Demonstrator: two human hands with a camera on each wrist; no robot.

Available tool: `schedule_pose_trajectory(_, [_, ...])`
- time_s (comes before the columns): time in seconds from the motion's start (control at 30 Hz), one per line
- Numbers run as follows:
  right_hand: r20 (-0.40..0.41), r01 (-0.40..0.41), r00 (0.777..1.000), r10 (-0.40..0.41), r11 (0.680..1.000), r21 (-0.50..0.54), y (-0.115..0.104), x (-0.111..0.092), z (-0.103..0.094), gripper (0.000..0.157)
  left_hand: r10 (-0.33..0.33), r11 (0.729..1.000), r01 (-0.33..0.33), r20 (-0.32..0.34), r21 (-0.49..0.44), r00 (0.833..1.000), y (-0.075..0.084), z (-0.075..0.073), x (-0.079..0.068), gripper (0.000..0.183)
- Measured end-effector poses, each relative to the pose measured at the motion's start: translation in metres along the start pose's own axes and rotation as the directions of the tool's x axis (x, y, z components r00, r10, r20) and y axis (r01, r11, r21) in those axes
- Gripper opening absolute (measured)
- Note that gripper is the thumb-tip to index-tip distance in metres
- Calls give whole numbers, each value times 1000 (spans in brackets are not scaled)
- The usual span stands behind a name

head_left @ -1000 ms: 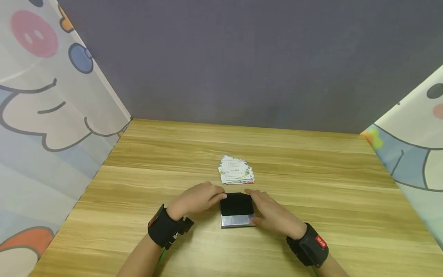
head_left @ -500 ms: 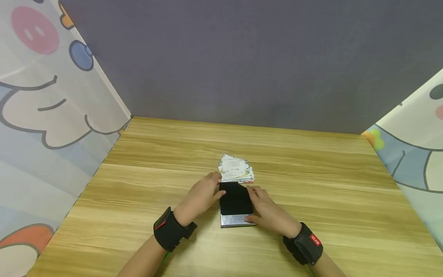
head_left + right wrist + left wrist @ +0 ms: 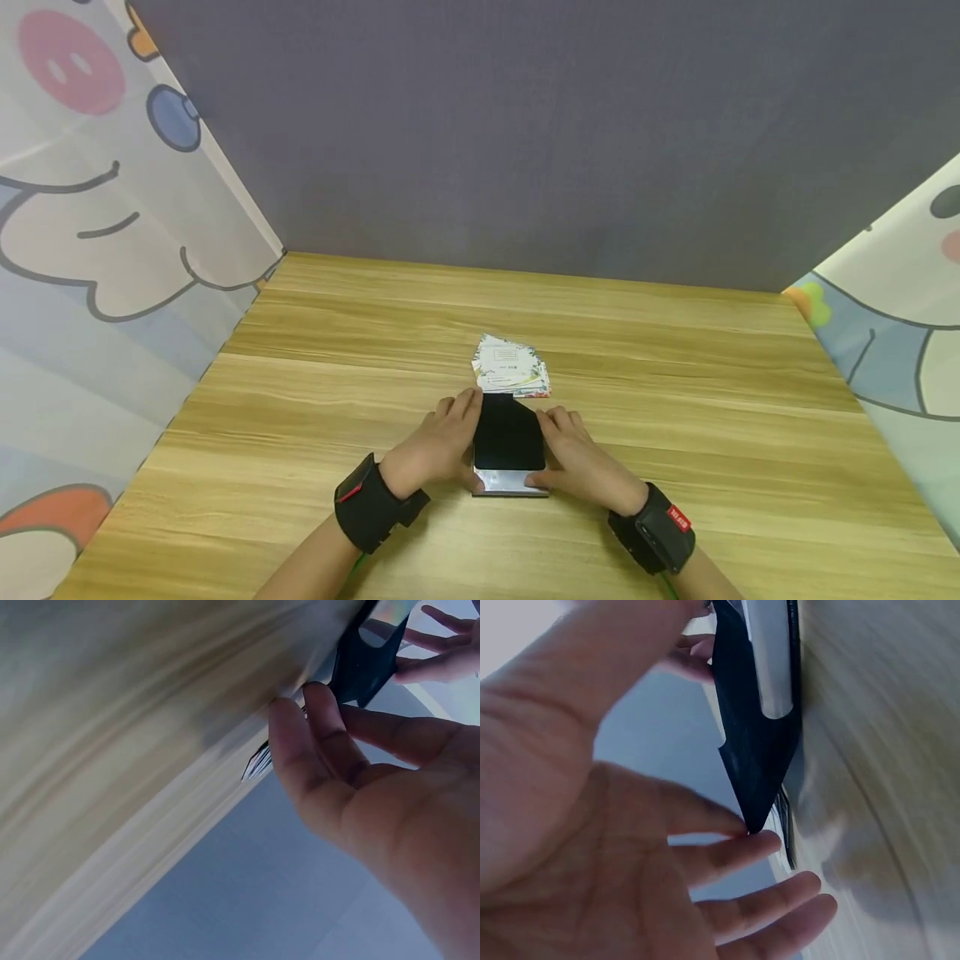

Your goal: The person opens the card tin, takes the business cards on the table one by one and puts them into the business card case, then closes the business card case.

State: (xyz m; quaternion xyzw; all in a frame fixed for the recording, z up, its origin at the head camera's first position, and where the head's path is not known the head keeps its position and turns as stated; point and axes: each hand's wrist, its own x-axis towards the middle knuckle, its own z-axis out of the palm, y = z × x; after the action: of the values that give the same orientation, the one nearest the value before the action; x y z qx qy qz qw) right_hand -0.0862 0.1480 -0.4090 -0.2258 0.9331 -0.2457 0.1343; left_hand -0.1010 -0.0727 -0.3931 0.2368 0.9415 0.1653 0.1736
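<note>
Between the two hands, on the wooden table [image 3: 675,425], lies a black-and-silver case [image 3: 510,482]; its black panel [image 3: 510,433] reaches to its far end, and the silver part shows along its near end. At the case's left side the left hand [image 3: 438,443] holds it lengthwise, thumb at the near end and index fingertip at the far corner, the other fingers straight and spread; at its right side the right hand [image 3: 581,462] grips with thumb on the silver and fingertips on the edge of the panel, its rear fingers bent. The step in hand seems to be working the panel open or shut — which of the two I cannot tell; the next move probably calls for thumbs steadying the body while fingertips guide the panel. As a container, the case hides its inside; whether anything is in it cannot be seen. Just beyond its far end lies a fanned stack of printed cards [image 3: 510,368], outside the case — touching it or merely near, I cannot tell.
</note>
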Motion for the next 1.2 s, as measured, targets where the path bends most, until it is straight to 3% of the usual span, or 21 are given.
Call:
schedule_pose_trajectory(0.27, [-34, -31, 999, 30, 999, -15, -1, 3, -4, 81, 38, 999, -36, 70, -25, 997, -4, -3, -1, 123])
schedule_pose_trajectory(0.37, [-122, -30, 992, 27, 999, -21, 1, 9, -8, 76, 42, 999, -41, 74, -17, 996, -7, -2, 0, 124])
schedule_pose_trajectory(0.5, [-257, 21, 966, -33, 999, -49, 7, 22, -17, 66, 36, 999, -34, 75, -21, 997, -11, -1, 1, 124])
schedule_pose_trajectory(0.63, [-316, 69, 945, -87, 995, -68, 14, 39, -24, 56, 26, 999, -23, 74, -39, 997, -14, -1, 1, 124])
schedule_pose_trajectory(0.77, [-332, 83, 938, -98, 995, -58, 20, 57, -28, 53, 15, 998, -11, 76, -54, 997, -15, -1, -1, 124])
schedule_pose_trajectory(0.9, [-326, 38, 943, -63, 996, -81, 24, 72, -32, 50, 12, 998, -7, 83, -66, 996, -14, -2, -2, 124])
schedule_pose_trajectory(1.2, [-229, -41, 973, 22, 996, -78, 20, 93, -33, 57, 15, 998, -10, 88, -59, 996, -12, 0, -3, 124])
